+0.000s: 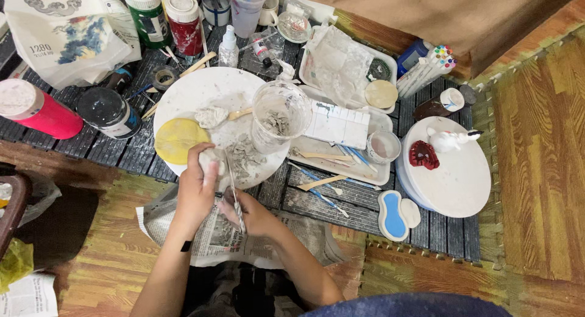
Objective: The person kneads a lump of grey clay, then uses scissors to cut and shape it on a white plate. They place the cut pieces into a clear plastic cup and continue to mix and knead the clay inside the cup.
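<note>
— Left hand?
— Closed around pale clay lump, held at near edge of round white board, beside yellow disc.
— Right hand?
— Pinching thin modelling tool, tip against lump, above newspaper.
— Nearby?
— Clear plastic cup holding clay scraps, standing on board.

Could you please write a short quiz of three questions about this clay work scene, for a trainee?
1. True or false: the left hand holds a lump of grey clay.
2. What does the right hand hold? A) thin metal sculpting tool B) red bottle C) marker pens
3. What stands beside the red piece on the right white turntable?

Key: 1 true; 2 A; 3 a small white figurine.
</note>
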